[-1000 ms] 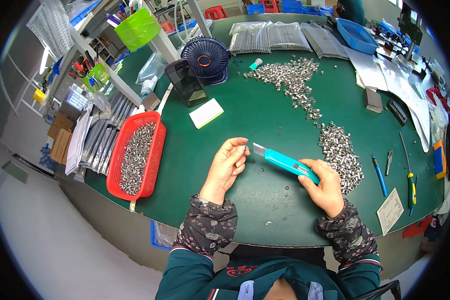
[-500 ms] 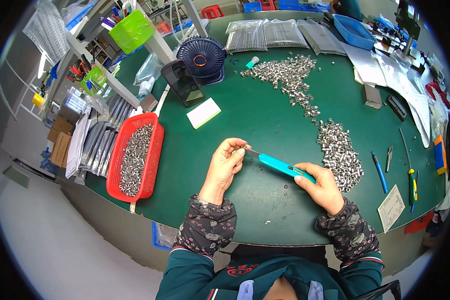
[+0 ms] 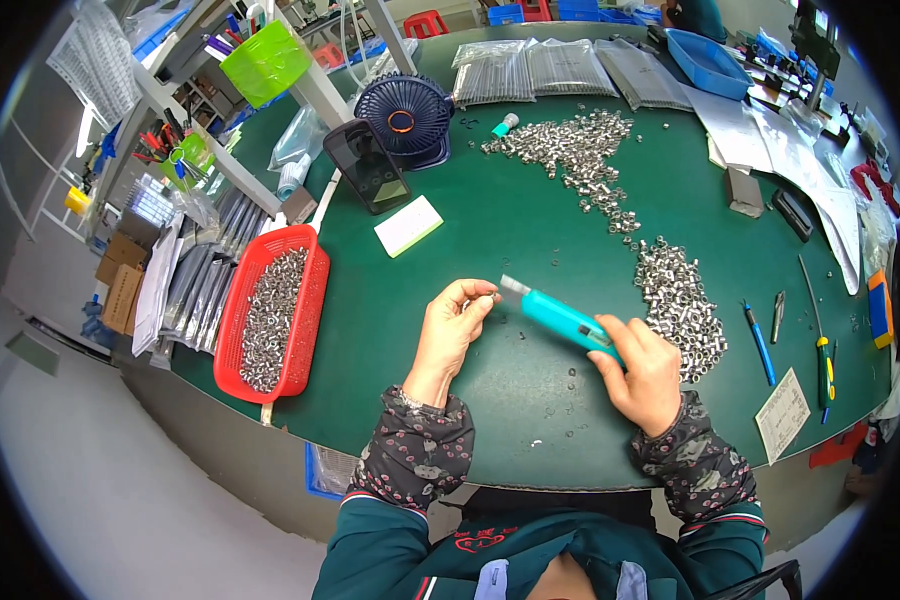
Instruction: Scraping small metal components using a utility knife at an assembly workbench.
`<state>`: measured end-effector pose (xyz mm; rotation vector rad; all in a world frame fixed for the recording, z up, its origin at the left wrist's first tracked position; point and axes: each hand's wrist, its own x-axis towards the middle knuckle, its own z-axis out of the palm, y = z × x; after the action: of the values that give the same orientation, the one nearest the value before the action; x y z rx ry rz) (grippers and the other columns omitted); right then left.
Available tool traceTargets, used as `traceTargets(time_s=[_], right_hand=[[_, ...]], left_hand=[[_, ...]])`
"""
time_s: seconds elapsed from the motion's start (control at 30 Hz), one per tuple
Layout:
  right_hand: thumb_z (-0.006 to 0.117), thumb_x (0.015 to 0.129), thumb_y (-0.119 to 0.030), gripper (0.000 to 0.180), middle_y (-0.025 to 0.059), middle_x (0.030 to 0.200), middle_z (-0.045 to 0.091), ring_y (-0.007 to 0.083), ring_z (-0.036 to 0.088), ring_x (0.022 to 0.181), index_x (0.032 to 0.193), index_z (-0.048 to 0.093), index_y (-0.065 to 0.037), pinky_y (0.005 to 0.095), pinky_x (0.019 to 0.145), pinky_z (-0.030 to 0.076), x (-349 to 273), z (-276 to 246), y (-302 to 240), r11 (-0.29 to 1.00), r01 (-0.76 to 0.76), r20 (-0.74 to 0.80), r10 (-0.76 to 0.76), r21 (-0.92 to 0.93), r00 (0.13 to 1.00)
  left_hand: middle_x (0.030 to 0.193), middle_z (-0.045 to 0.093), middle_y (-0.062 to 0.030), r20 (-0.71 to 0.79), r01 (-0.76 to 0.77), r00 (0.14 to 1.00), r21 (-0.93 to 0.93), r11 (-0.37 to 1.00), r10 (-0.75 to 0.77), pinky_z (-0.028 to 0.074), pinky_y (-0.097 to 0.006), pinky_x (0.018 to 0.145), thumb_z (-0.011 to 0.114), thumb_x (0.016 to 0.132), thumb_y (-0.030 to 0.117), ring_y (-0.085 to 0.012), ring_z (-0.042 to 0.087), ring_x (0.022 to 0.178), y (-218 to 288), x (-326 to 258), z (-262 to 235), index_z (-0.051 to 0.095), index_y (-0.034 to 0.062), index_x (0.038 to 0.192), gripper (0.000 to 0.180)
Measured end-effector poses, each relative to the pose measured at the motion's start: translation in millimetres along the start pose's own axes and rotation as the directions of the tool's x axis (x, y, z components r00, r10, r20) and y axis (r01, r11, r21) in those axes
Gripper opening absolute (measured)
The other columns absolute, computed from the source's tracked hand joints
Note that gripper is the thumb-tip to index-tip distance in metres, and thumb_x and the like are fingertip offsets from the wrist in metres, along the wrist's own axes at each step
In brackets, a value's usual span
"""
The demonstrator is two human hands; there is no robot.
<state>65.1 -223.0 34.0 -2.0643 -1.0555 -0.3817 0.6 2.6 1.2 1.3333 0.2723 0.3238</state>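
Head view: left fingers (image 3: 475, 312) pinch a metal piece (image 3: 495, 294), right fingers (image 3: 632, 342) a teal knife (image 3: 562, 317).

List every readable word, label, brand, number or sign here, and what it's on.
None reads clearly enough to quote.
Jacket: red lettering, too small.
Slip: fine print, too small.
Carton: dark marks, too small.
Knife: blurred, nothing legible.
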Motion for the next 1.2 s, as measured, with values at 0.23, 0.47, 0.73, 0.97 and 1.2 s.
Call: traceTargets(time_s=[0.23,0.47,0.73,0.97,1.2], right_hand=[[0.061,0.070,-0.015,0.023,0.0099,0.063,0.047,0.0251,0.049,0.051,0.091,0.056,-0.005,0.0326,0.046,0.038,-1.4,3.2,10.6,0.977,-0.107,0.058,0.098,0.185,0.993],[0.060,0.071,-0.017,0.024,0.0101,0.063,0.048,0.0261,0.050,0.052,0.092,0.057,-0.006,0.0332,0.047,0.039,-2.9,3.8,12.8,0.967,-0.150,0.108,0.129,0.208,0.986],[0.060,0.071,-0.018,0.025,0.0111,0.068,0.052,0.0269,0.052,0.055,0.093,0.057,-0.006,0.0331,0.050,0.040,-2.7,4.3,12.8,0.945,-0.188,0.169,0.146,0.267,0.975],[0.060,0.071,-0.019,0.026,0.0115,0.070,0.054,0.0265,0.053,0.057,0.093,0.057,-0.005,0.0325,0.051,0.041,-2.0,3.7,12.2,0.935,-0.223,0.223,0.164,0.274,0.961],[0.061,0.072,-0.019,0.026,0.0116,0.073,0.056,0.0264,0.055,0.061,0.093,0.057,-0.005,0.0318,0.053,0.043,-2.2,3.7,12.3,0.923,-0.241,0.251,0.168,0.300,0.953]], left_hand=[[0.080,0.054,-0.0045,-0.007,-0.002,1.000,-0.152,0.988,0.001,0.026,-0.013,0.038,0.049,0.083,0.006,-0.0006,0.032,0.048,2.7,0.0,4.0,0.049,0.0039,0.094,0.011],[0.082,0.051,-0.0066,0.071,0.041,0.997,-0.287,0.957,-0.021,0.027,-0.013,0.038,0.047,0.083,0.005,-0.0015,0.035,0.050,3.3,0.6,1.1,0.048,0.0039,0.096,0.013],[0.083,0.052,-0.0051,-0.002,0.011,1.000,-0.193,0.981,-0.011,0.027,-0.013,0.038,0.050,0.081,0.003,-0.0015,0.035,0.051,3.2,0.4,1.9,0.049,0.0033,0.094,0.013],[0.084,0.051,-0.0039,-0.008,0.004,1.000,-0.195,0.981,-0.006,0.028,-0.013,0.039,0.049,0.080,0.000,-0.0019,0.035,0.051,4.2,0.9,1.9,0.050,0.0026,0.092,0.012],[0.083,0.052,-0.0033,-0.045,-0.008,0.999,-0.085,0.996,0.004,0.025,-0.013,0.038,0.048,0.080,0.000,0.0000,0.033,0.049,3.4,0.1,2.6,0.050,0.0029,0.093,0.013]])
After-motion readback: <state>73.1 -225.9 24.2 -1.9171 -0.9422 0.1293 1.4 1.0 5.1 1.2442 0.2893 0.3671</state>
